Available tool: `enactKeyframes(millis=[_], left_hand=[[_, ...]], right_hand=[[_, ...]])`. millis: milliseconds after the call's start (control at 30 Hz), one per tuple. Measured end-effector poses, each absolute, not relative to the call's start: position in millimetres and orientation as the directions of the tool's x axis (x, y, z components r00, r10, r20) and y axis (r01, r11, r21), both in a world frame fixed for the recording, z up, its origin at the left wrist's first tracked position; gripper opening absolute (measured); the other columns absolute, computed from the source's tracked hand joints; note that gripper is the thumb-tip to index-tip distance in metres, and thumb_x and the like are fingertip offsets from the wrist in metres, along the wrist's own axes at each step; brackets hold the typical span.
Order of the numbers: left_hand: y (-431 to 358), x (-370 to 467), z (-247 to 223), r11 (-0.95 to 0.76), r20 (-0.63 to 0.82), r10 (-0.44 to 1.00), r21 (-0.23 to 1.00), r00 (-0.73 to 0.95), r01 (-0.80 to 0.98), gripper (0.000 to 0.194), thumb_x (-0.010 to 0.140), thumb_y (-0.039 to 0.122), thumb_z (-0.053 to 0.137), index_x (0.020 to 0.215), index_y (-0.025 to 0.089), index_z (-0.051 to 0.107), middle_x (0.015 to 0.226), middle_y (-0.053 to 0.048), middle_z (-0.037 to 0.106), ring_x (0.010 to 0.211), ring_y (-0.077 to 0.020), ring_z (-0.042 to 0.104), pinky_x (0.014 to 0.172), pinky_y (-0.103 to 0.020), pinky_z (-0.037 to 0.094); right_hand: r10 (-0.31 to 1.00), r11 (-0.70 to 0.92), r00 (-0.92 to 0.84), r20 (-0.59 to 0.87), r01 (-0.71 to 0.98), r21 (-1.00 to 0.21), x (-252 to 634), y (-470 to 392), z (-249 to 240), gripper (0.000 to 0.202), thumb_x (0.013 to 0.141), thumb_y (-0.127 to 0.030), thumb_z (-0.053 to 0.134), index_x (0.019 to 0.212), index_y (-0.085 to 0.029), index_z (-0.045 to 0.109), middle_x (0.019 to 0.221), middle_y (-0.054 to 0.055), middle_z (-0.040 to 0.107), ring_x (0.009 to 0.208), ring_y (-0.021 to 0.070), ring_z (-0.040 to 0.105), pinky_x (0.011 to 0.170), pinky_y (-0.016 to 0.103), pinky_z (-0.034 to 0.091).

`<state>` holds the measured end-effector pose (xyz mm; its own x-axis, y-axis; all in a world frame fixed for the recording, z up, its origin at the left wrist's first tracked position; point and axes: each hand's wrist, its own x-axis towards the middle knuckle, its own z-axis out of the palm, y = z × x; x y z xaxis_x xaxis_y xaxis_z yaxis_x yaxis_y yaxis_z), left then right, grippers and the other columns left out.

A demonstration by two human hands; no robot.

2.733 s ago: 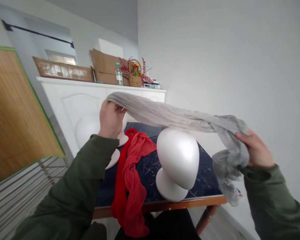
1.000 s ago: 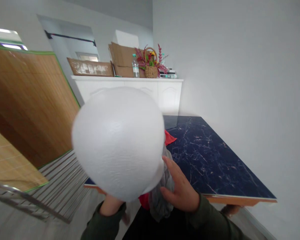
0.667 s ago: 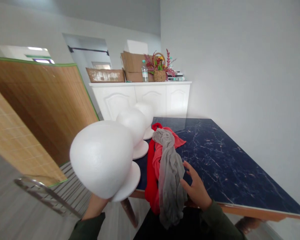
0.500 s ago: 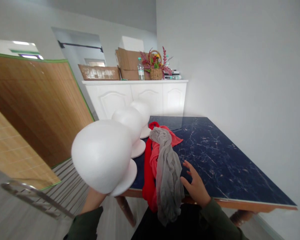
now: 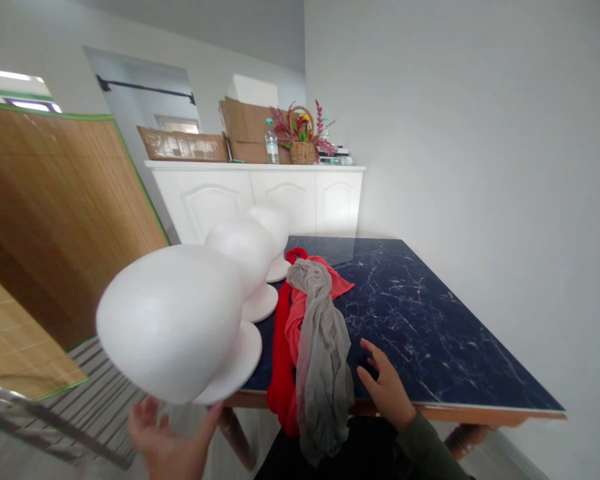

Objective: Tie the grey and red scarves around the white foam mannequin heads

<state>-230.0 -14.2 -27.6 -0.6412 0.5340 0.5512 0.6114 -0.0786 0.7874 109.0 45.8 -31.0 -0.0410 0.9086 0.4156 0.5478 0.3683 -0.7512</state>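
Three white foam mannequin heads stand in a row along the left side of the dark blue marbled table (image 5: 420, 327). The nearest mannequin head (image 5: 173, 320) is the largest in view; behind it come the middle head (image 5: 240, 253) and the far head (image 5: 271, 230). Just below the nearest head is my left hand (image 5: 173, 437), fingers spread and holding nothing. A grey scarf (image 5: 325, 360) lies over a coral scarf (image 5: 296, 317) and a bright red scarf (image 5: 280, 367), all hanging past the front edge. My right hand (image 5: 386, 387) is open beside the grey scarf, above the table's front edge.
A metal slatted rack (image 5: 97, 380) stands at the left, near a bamboo-like panel (image 5: 60, 220). Behind the table, a white cabinet (image 5: 210, 203) carries cardboard boxes (image 5: 185, 145), a water bottle (image 5: 271, 143) and a flower basket (image 5: 303, 152). A wall borders the right.
My left hand has come out from under the nearest head and now shows with spread fingers. The view has turned slightly right, and the nearest head appears larger and further left.
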Motion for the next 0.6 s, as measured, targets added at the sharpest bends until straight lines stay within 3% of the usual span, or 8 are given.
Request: enactKeyframes(millis=[33, 100, 167, 233, 333, 400, 467, 600], left_hand=[[-24, -217, -36, -0.110, 0.537, 0.523, 0.813, -0.662, 0.572, 0.097, 0.064, 0.047, 0.064, 0.139, 0.024, 0.008, 0.143, -0.014, 0.024, 0.129, -0.0368, 0.028, 0.103, -0.055, 0.032], [-41, -187, -45, -0.206, 0.528, 0.659, 0.811, -0.535, 0.547, 0.077, 0.070, 0.041, 0.060, 0.135, 0.026, 0.021, 0.137, -0.012, 0.036, 0.124, -0.0356, 0.038, 0.100, -0.055, 0.037], [-47, -152, -37, -0.387, 0.562, 0.811, 0.723, -0.161, 0.572, 0.048, 0.079, 0.030, 0.051, 0.125, 0.028, 0.038, 0.123, -0.009, 0.052, 0.114, -0.0291, 0.051, 0.096, -0.048, 0.044], [-39, -112, -12, -0.594, 0.564, 0.790, 0.606, 0.241, 0.530, 0.030, 0.083, 0.021, 0.045, 0.111, 0.031, 0.052, 0.109, -0.002, 0.062, 0.106, -0.0207, 0.057, 0.095, -0.039, 0.046], [-4, -45, 25, -0.665, 0.441, 0.737, 0.607, 0.512, 0.434, 0.036, 0.086, 0.022, 0.041, 0.121, 0.024, 0.048, 0.122, -0.004, 0.056, 0.115, -0.0176, 0.050, 0.101, -0.034, 0.040], [23, -8, 33, -0.675, 0.375, 0.717, 0.586, 0.588, 0.449, 0.048, 0.083, 0.022, 0.044, 0.131, 0.018, 0.040, 0.134, -0.008, 0.046, 0.125, -0.0205, 0.039, 0.107, -0.039, 0.032], [43, 15, 24, -0.628, 0.316, 0.766, 0.553, 0.560, 0.547, 0.053, 0.081, 0.025, 0.046, 0.132, 0.011, 0.038, 0.139, -0.014, 0.039, 0.130, -0.0256, 0.032, 0.108, -0.046, 0.026], [63, 16, -11, -0.560, 0.305, 0.827, 0.509, 0.471, 0.654, 0.051, 0.085, 0.033, 0.041, 0.131, 0.011, 0.042, 0.137, -0.016, 0.041, 0.129, -0.0266, 0.033, 0.106, -0.047, 0.029]], right_hand=[[0.901, 0.378, -0.069, 0.428, 0.606, -0.700, 111, 47, -31, 0.046, 0.080, -0.023, 0.046, 0.126, -0.016, 0.045, 0.128, 0.012, 0.051, 0.119, 0.0209, 0.047, 0.098, 0.042, 0.042], [0.888, 0.387, -0.127, 0.441, 0.725, -0.570, 114, 49, -30, 0.042, 0.081, -0.021, 0.044, 0.121, -0.013, 0.051, 0.125, 0.013, 0.053, 0.120, 0.0228, 0.045, 0.102, 0.045, 0.037], [0.888, 0.360, -0.155, 0.433, 0.819, -0.446, 117, 51, -28, 0.039, 0.082, -0.018, 0.041, 0.119, -0.010, 0.055, 0.124, 0.014, 0.055, 0.121, 0.0249, 0.044, 0.103, 0.046, 0.035], [0.894, 0.314, -0.150, 0.422, 0.883, -0.350, 119, 51, -29, 0.039, 0.083, -0.015, 0.039, 0.118, -0.010, 0.056, 0.124, 0.015, 0.055, 0.122, 0.0265, 0.044, 0.101, 0.048, 0.035], [0.889, 0.314, -0.194, 0.414, 0.917, -0.244, 121, 51, -36, 0.042, 0.082, -0.013, 0.040, 0.121, -0.013, 0.054, 0.129, 0.013, 0.051, 0.125, 0.0267, 0.040, 0.102, 0.047, 0.034], [0.881, 0.344, -0.246, 0.405, 0.920, -0.189, 123, 52, -42, 0.045, 0.081, -0.013, 0.042, 0.125, -0.014, 0.051, 0.132, 0.012, 0.049, 0.126, 0.0256, 0.039, 0.103, 0.045, 0.033], [0.878, 0.356, -0.278, 0.390, 0.923, -0.144, 125, 52, -48, 0.047, 0.081, -0.015, 0.045, 0.128, -0.016, 0.048, 0.133, 0.011, 0.047, 0.126, 0.0249, 0.039, 0.105, 0.044, 0.031], [0.877, 0.341, -0.279, 0.390, 0.935, -0.099, 122, 53, -49, 0.056, 0.079, -0.020, 0.052, 0.134, -0.017, 0.039, 0.136, 0.010, 0.044, 0.128, 0.0241, 0.034, 0.106, 0.042, 0.029]])
